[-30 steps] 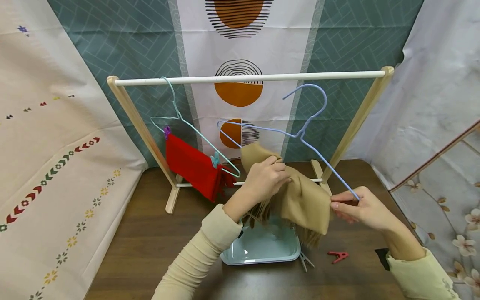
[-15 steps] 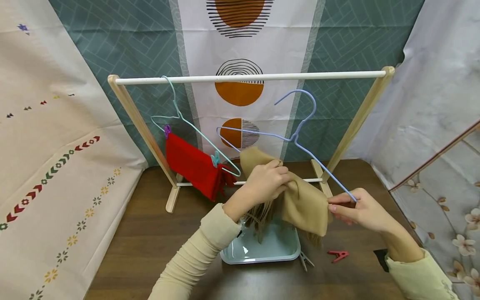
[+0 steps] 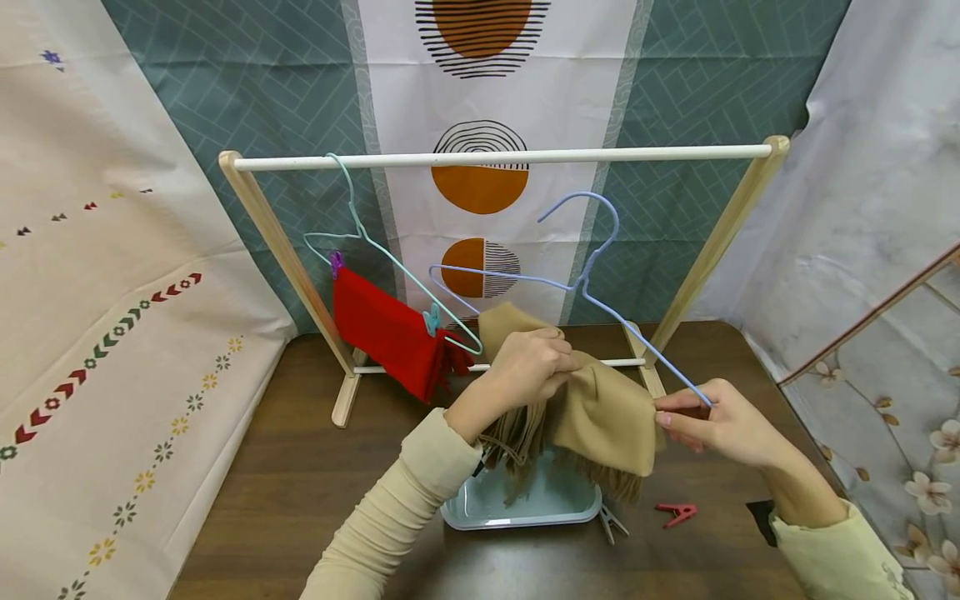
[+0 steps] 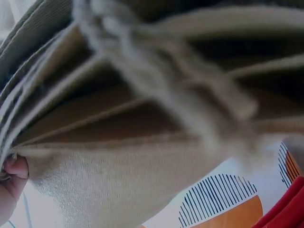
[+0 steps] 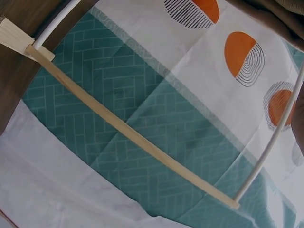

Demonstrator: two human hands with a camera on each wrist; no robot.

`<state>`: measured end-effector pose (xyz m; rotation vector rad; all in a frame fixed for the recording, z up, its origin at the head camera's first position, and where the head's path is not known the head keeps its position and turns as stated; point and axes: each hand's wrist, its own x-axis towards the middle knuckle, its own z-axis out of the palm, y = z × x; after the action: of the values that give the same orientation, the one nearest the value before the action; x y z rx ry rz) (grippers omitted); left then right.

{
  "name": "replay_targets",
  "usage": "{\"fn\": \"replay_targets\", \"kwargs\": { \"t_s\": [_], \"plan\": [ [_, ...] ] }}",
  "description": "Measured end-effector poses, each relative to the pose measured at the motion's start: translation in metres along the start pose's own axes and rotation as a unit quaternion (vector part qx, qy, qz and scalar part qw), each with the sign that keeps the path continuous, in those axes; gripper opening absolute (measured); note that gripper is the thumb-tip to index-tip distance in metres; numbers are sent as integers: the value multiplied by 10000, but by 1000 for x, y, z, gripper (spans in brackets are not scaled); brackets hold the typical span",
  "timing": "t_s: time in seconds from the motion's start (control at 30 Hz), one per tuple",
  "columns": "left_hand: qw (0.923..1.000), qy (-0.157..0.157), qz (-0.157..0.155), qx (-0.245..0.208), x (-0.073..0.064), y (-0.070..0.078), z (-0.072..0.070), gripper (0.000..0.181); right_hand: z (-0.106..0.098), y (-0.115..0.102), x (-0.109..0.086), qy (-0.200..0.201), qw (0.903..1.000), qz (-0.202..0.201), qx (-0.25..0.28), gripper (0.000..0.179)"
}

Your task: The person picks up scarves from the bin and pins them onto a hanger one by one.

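A tan fringed scarf [image 3: 611, 417] lies over the lower part of a blue hanger [image 3: 600, 300], which is tilted and off the rail. My left hand [image 3: 525, 367] pinches the scarf near its middle, over the hanger; its fingertips are partly hidden in the folds. At the right my right hand [image 3: 727, 421] pinches the scarf's edge between thumb and fingers and also holds the hanger's right corner. In the left wrist view the scarf [image 4: 118, 185] and its blurred fringe fill most of the picture, with fingertips [image 4: 16, 168] at the left edge.
A wooden rack with a white rail [image 3: 675, 153] stands behind. From it hangs a mint hanger [image 3: 405, 271] with a red cloth [image 3: 382, 329] clipped on. Below are a pale blue tray [image 3: 517, 522], a grey clothespin [image 3: 611, 523] and a red clothespin [image 3: 677, 513] on the table.
The blue hanger's hook has dropped and swung left. Both hands keep their grip, and the right hand has shifted slightly left with the scarf's edge.
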<state>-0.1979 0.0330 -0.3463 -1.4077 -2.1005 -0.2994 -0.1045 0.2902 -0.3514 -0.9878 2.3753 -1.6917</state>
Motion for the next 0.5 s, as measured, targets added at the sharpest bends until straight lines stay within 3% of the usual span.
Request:
{"fn": "replay_targets", "kwargs": {
  "t_s": [0.3,0.4,0.5],
  "plan": [
    [9971,743,-190,12,3,0,0,15,4,-2,0,100,9996,244,-125,20],
    [9925,1103,-519,-101,6,-2,-3,14,4,-1,2,-6,9995,291,-122,21],
    [9802,1591,-1140,-300,10,-4,-6,13,4,-1,2,-67,9992,355,-196,19]
  ]
}}
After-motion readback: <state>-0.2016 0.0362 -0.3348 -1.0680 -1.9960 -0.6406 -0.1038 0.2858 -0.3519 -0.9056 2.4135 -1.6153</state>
